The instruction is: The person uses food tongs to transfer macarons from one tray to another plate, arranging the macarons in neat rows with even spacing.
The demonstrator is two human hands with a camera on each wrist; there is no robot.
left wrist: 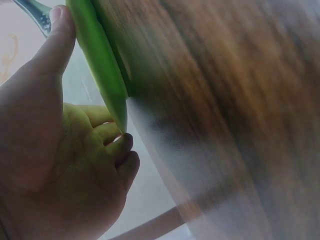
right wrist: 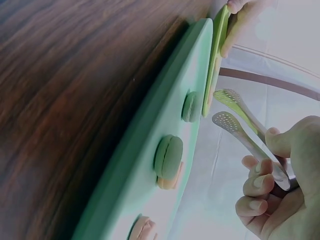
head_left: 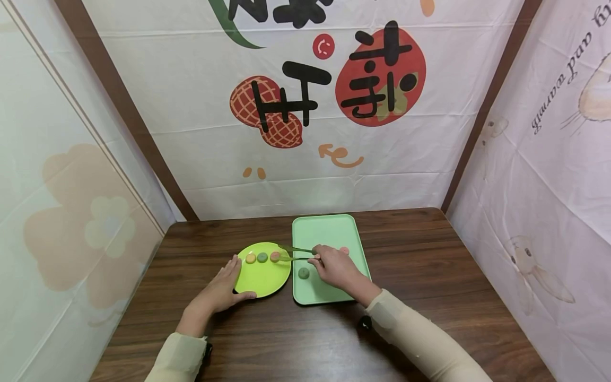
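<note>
My right hand [head_left: 336, 267] grips a pair of metal tongs [right wrist: 252, 145] with perforated ends. The tongs' arms stand apart, their ends over the right part of the yellow-green plate [head_left: 262, 284], beside a pink macaron [head_left: 275, 257]. In a row with it lie a green macaron [head_left: 262, 257] and a yellow macaron [head_left: 250, 258]. My left hand [head_left: 221, 284] rests against the plate's left rim, thumb at the near edge and fingers spread along the side. Below the right hand, the mint tray [head_left: 324, 228] bears a green macaron [head_left: 304, 273] and a pink macaron [head_left: 343, 250].
In the right wrist view another green macaron [right wrist: 169, 156] and an orange macaron [right wrist: 170, 181] lie on the tray, which stands right beside the plate. Both are on a dark wooden table [head_left: 286, 339]. A printed cloth [head_left: 200, 132] hangs behind the table.
</note>
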